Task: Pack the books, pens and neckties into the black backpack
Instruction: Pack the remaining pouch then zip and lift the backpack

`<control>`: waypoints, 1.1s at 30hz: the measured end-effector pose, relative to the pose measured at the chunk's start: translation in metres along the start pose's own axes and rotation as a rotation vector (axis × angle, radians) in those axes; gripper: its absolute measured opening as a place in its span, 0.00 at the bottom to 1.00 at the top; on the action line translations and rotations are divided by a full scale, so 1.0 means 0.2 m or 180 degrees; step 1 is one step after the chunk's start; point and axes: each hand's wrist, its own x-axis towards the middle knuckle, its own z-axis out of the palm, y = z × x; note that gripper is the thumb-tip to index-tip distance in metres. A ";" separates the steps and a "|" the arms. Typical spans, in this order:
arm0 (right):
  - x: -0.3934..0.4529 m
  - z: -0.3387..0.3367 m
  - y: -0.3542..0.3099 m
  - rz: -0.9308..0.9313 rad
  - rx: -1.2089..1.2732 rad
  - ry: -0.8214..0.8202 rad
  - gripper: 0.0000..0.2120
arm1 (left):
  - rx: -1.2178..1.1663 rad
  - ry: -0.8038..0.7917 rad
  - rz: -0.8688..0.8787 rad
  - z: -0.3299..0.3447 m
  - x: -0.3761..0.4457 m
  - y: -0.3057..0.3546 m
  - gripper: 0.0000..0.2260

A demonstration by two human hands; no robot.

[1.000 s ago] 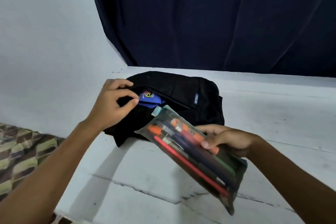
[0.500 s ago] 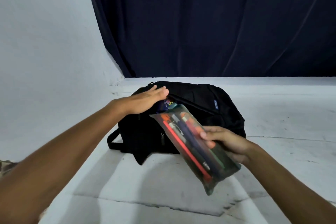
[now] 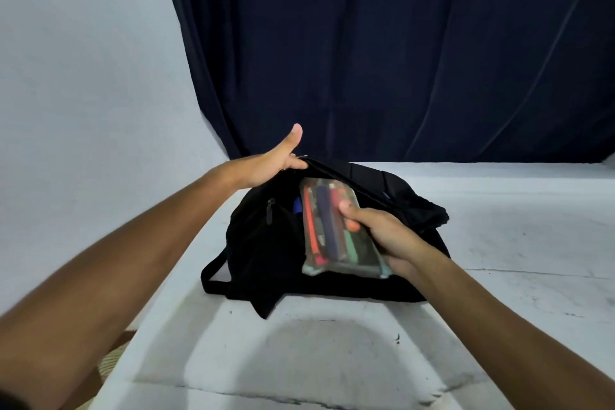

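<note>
The black backpack (image 3: 266,243) lies on a white surface with its top opening lifted. My left hand (image 3: 269,164) holds the raised edge of the opening, thumb pointing up, fingers hidden under the fabric. A clear pouch of pens (image 3: 327,226), with red, blue, orange and green pens inside, is gripped by my right hand (image 3: 386,236), thumb on top. The pouch's far end sits inside the opening; its near end sticks out. Something blue (image 3: 297,204) shows inside the bag, left of the pouch.
A dark blue curtain (image 3: 399,60) hangs behind the white surface (image 3: 332,359). A white wall (image 3: 83,76) stands on the left. A backpack strap (image 3: 213,273) loops out at the bag's left. Patterned fabric (image 3: 109,359) shows past the surface's left edge.
My right hand has pushed the pen pouch forward, from in front of the bag into its opening. My left hand has moved from lying on the bag to holding its opening up.
</note>
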 end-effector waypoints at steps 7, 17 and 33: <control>0.18 0.11 -0.05 -0.0105 -0.0127 0.0672 0.15 | -0.0420 -0.0071 0.0084 0.01 -0.06 0.05 0.57; 0.14 0.09 0.06 -0.0621 0.0934 0.0064 0.26 | -0.0534 -0.0058 0.0045 0.05 -0.11 0.07 0.52; 0.25 0.21 0.04 -0.0564 0.1419 0.1094 0.13 | -0.0748 -0.0098 0.0109 0.04 -0.13 0.08 0.50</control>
